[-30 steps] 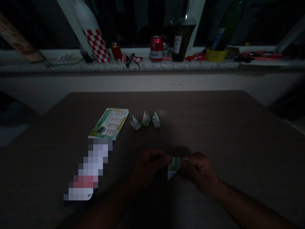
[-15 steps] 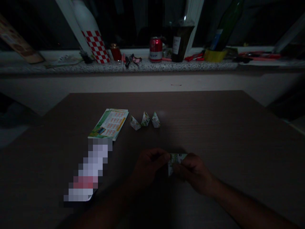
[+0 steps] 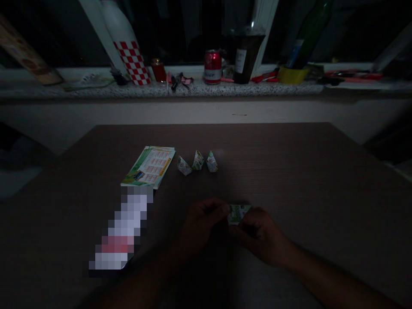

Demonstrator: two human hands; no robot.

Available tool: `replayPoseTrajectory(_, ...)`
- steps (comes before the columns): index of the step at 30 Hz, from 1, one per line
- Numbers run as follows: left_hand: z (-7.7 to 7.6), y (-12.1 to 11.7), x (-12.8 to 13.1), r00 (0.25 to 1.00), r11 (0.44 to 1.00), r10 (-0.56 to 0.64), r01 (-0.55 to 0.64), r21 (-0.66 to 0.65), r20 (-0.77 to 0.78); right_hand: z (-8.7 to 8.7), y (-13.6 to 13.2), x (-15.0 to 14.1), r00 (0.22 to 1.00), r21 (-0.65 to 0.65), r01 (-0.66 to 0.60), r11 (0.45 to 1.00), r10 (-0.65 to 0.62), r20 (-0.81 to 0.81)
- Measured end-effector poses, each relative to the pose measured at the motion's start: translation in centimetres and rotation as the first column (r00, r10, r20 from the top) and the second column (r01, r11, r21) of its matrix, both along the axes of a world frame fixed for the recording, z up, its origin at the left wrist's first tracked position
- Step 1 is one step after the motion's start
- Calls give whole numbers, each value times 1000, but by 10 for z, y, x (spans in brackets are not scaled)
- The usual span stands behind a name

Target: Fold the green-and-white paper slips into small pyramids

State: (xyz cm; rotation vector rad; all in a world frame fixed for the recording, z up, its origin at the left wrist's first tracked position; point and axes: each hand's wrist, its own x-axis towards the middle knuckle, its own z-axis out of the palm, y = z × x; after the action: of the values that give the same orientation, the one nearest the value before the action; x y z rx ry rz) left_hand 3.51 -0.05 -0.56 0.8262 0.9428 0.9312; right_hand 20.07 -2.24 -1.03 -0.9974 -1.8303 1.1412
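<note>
Indoors, left hand (image 3: 201,221) and right hand (image 3: 265,236) pinch folded paper (image 3: 236,213).
Steady left fingers and even right-thumb pressure should give crisp, aligned edges.

Seemingly a home – cluttered windowsill (image 3: 193,89) (bottles (image 3: 132,60), can (image 3: 212,66)).

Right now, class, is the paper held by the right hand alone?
No, the left hand also pinches the paper, at its left edge, while the right hand grips the other side.
</note>
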Motion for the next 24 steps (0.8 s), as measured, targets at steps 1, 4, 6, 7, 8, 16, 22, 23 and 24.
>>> replayPoseTrajectory(1,0,0,0,1000,1000,7,-7,-15,11,1,0,1,1000,-12,-11,1000,11,-8)
replayPoseTrajectory(4,1,1,1,997,996,21,-15,-91,75,2,1,4,998,-34,-23,999,21,-51)
replayPoseTrajectory(6,3,2,1,992,989,20,-1,-148,127,3,2,5,995,-44,3,999,-7,-101)
replayPoseTrajectory(7,4,2,2,989,985,14,12,-170,149,3,3,6,992,-54,15,998,-22,-125)
replayPoseTrajectory(8,5,2,2,986,982,9,22,-187,166,3,3,6,989,-69,27,997,-37,-141)
replayPoseTrajectory(16,10,5,-1,967,953,-56,126,-275,250,3,3,3,972,-147,-5,989,-29,-231)
replayPoseTrajectory(22,5,3,-1,991,988,-35,54,-144,130,4,4,5,970,-151,80,985,-112,-218)
replayPoseTrajectory(23,5,2,-1,998,997,-41,44,-63,45,4,4,5,966,-150,109,983,-140,-219)
replayPoseTrajectory(24,5,-1,-1,998,999,-47,48,20,-43,3,5,5,963,-144,131,981,-161,-217)
